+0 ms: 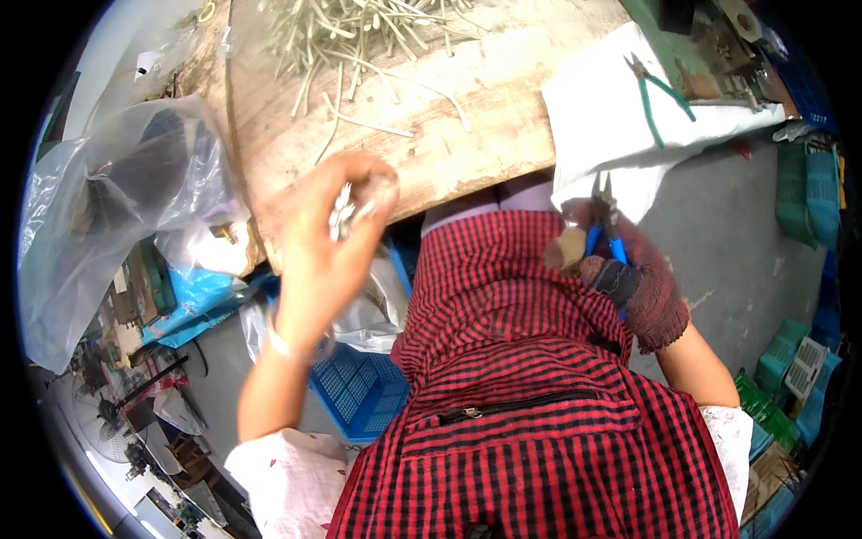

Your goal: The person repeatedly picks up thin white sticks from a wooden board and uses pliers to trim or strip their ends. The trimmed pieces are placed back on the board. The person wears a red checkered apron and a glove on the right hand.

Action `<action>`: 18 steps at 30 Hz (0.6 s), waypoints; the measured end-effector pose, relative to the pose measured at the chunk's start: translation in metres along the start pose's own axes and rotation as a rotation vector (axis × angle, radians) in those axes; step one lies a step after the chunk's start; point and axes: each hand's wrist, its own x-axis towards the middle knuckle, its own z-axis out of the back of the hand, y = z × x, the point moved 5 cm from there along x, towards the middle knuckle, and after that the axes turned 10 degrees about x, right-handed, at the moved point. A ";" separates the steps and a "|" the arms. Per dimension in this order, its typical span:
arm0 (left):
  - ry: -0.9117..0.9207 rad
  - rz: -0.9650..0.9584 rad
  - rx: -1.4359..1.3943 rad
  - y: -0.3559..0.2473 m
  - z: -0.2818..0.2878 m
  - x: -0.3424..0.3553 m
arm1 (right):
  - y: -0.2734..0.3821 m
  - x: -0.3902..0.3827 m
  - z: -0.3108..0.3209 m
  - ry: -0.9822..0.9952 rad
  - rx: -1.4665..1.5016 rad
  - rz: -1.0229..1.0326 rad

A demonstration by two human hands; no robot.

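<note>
My left hand [328,216] is bare and raised near the table's front edge, its fingers curled and partly blurred. Small whitish, shiny pieces [340,214] show inside the curl; their kind is too small to make out. My right hand [624,274], in a dark red knitted glove with tan at a fingertip, grips a pair of pliers [607,225] with blue handles. The jaws point away from me, over the edge of a white sheet. Beyond my left hand lies a tangled pile of pale, thin tube-like strands [359,31], several of them loose toward the front.
The wooden table [503,99] lies ahead. On the white sheet [584,108] at right rest green-handled pliers [654,97]. A clear plastic bag [117,216] hangs at left. A blue basket [359,386] stands below on the left; several crates [790,368] line the right.
</note>
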 end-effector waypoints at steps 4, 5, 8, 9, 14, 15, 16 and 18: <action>0.340 -0.263 0.624 0.048 -0.043 0.041 | -0.036 -0.004 -0.019 0.120 0.484 -0.385; 0.393 -0.352 0.675 0.059 -0.053 0.042 | -0.043 -0.004 -0.029 0.190 0.485 -0.477; 0.162 -0.403 0.528 0.049 -0.043 0.056 | -0.051 -0.013 -0.035 0.344 0.519 -0.490; 0.093 -0.313 0.411 0.031 -0.034 0.063 | -0.055 -0.015 -0.029 0.313 0.451 -0.479; -0.150 0.377 -0.723 -0.018 0.005 0.014 | -0.008 -0.015 -0.013 0.142 -0.352 -0.097; -0.073 0.375 -0.931 -0.032 -0.005 0.001 | 0.011 -0.012 -0.019 0.147 -0.546 -0.020; 0.019 0.551 -0.917 -0.037 -0.013 -0.017 | 0.029 -0.011 -0.027 0.131 -0.686 0.115; 0.125 0.726 -1.090 -0.045 -0.027 -0.040 | 0.052 -0.011 -0.046 0.091 -0.912 0.334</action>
